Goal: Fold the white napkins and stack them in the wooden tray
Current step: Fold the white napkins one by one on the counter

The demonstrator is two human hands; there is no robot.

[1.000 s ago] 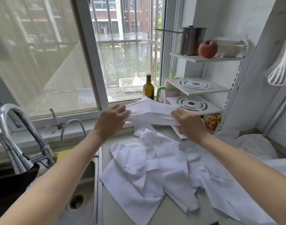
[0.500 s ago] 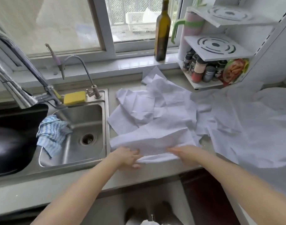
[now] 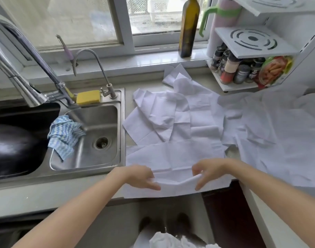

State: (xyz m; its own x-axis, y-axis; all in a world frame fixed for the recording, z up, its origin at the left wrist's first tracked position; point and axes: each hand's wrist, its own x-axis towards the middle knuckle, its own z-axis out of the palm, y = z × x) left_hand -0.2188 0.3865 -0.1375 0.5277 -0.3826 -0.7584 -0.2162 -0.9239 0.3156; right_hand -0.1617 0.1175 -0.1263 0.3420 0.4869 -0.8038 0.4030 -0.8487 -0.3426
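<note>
Napkin [image 3: 174, 158] now flatter on counter, creased edge in both hands' [image 3: 140, 176] [image 3: 209, 171] pinching grip.

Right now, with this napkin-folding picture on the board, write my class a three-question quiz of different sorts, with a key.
1. True or false: the yellow sponge lies in the sink bowl beside the drain.
2. Which cloth lies in the sink? A) blue-and-white cloth B) red towel C) white napkin
3. Fill in: the left hand and right hand pinch a raised fold of the nearest ____.

Key: 1 false, it sits on the rim by the taps; 2 A; 3 napkin.
</note>
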